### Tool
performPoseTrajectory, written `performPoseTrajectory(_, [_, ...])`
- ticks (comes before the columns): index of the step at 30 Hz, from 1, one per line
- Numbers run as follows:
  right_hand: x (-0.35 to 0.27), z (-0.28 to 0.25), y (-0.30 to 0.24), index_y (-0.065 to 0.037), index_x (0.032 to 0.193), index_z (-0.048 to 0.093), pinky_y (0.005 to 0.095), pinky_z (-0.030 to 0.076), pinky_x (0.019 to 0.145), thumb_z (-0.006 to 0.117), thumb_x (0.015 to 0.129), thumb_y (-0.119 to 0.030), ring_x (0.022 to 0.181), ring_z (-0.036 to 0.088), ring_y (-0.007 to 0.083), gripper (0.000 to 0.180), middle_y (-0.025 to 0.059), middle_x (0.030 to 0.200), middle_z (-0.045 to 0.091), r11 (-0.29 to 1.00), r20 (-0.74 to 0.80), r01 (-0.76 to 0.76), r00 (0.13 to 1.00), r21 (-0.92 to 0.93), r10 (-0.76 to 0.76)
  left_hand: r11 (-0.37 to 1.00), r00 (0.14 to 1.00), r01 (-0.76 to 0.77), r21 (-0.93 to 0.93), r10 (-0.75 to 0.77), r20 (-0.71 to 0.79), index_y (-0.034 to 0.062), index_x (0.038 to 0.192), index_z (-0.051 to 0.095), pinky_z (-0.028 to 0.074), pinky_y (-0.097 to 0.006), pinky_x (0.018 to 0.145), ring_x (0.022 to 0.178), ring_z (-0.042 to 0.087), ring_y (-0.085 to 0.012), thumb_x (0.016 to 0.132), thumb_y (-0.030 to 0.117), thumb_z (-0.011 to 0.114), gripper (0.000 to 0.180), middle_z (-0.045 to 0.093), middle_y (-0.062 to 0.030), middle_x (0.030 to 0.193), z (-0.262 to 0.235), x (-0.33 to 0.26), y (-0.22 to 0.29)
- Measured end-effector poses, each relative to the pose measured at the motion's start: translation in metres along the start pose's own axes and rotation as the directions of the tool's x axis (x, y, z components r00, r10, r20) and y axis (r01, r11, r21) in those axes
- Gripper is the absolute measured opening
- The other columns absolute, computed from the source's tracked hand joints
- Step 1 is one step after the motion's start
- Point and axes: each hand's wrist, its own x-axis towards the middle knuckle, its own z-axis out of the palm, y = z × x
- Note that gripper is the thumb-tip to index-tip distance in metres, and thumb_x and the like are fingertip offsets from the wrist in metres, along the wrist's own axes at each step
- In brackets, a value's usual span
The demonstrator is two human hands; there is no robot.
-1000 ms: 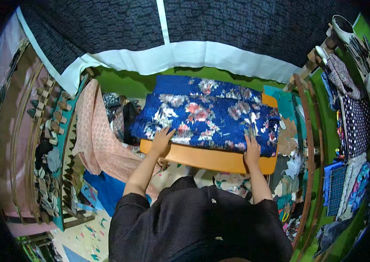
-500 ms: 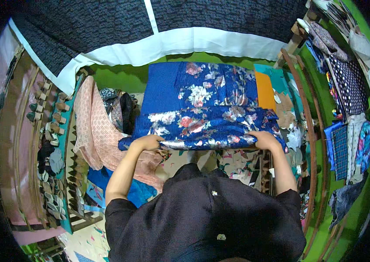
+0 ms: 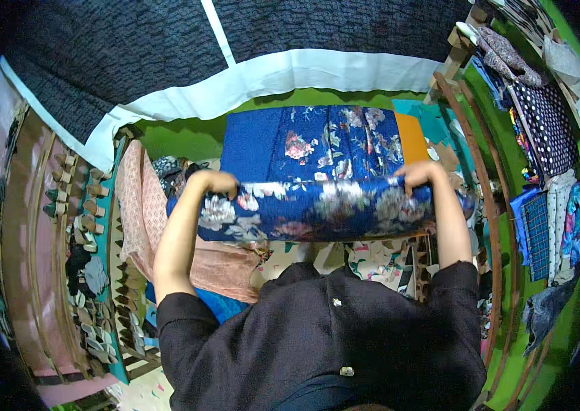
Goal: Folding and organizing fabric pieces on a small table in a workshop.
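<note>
A shiny blue floral fabric (image 3: 256, 144) lies spread over a flat surface in front of me. Its near part is gathered into a thick fold or roll (image 3: 317, 212) across the front. My left hand (image 3: 216, 183) grips the upper edge of this fold near its left end, fingers curled into the cloth. Toward the right end, my right hand (image 3: 421, 175) holds the same edge with bent fingers. The fold hangs between both hands and looks slightly blurred. The ends of my fingers are partly hidden in the cloth.
A peach openwork cloth (image 3: 141, 198) hangs on the left, beside a rack of shoes (image 3: 84, 222). An orange panel (image 3: 411, 140) shows at the fabric's right edge. Wooden rails (image 3: 473, 185) and hanging clothes (image 3: 543, 130) line the right. A dark curtain (image 3: 331, 27) hangs at the back.
Both hands have moved away from my body and up, carrying the near edge of the fabric. The fold now shows a broader front face, and less flat fabric is visible behind it.
</note>
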Motion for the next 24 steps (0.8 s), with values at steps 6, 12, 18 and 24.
performPoseTrajectory(6, [0.078, -0.019, 0.044, -0.014, 0.120, 0.045, 0.0463, 0.031, 0.093, 0.059, 0.061, -0.005, 0.112, 0.043, 0.0279, 0.062, 0.0135, 0.121, 0.045, 0.968, -0.791, -0.252, 0.595, -0.016, 0.141, 0.962, 0.473, 0.273, 0.008, -0.126, -0.872, 0.0167, 0.125, 0.040, 0.026, -0.054, 0.096, 0.109, 0.046, -0.0274, 0.068, 0.016, 0.054, 0.059, 0.048, -0.0083, 0.120, -0.058, 0.042, 0.016])
performPoseTrajectory(12, [0.076, 0.080, -0.056, -0.022, 0.133, 0.025, 0.0577, 0.011, 0.099, 0.062, 0.066, -0.024, 0.125, 0.022, 0.0328, 0.077, 0.0165, 0.135, 0.025, 0.990, -0.800, -0.113, 0.600, -0.089, -0.003, 0.974, 0.484, -0.222, 0.045, 0.150, -0.862, 0.0138, 0.129, 0.033, 0.019, -0.056, 0.097, 0.120, 0.032, -0.0304, 0.066, 0.018, 0.055, 0.067, 0.036, -0.0114, 0.129, 0.056, 0.069, 0.057])
performPoseTrajectory(18, [0.088, 0.152, -0.046, -0.028, 0.136, 0.015, 0.0602, 0.008, 0.097, 0.069, 0.054, -0.016, 0.129, 0.006, 0.0374, 0.098, 0.0180, 0.140, 0.008, 0.993, -0.623, -0.109, 0.779, -0.032, 0.066, 0.997, 0.632, -0.072, 0.001, 0.046, -0.774, 0.0164, 0.131, 0.030, 0.015, -0.056, 0.098, 0.123, 0.026, -0.0352, 0.062, 0.029, 0.056, 0.075, 0.025, -0.0166, 0.135, 0.152, 0.092, 0.044])
performPoseTrajectory(24, [0.090, 0.143, -0.061, -0.030, 0.136, 0.012, 0.0656, 0.008, 0.093, 0.066, 0.059, -0.008, 0.130, 0.000, 0.0367, 0.096, 0.0171, 0.142, 0.001, 0.971, -0.603, -0.238, 0.769, 0.040, 0.213, 0.998, 0.637, -0.058, 0.002, 0.038, -0.770, 0.0168, 0.132, 0.028, 0.015, -0.055, 0.099, 0.124, 0.025, -0.0352, 0.063, 0.031, 0.055, 0.075, 0.024, -0.0160, 0.136, 0.158, 0.106, 0.039])
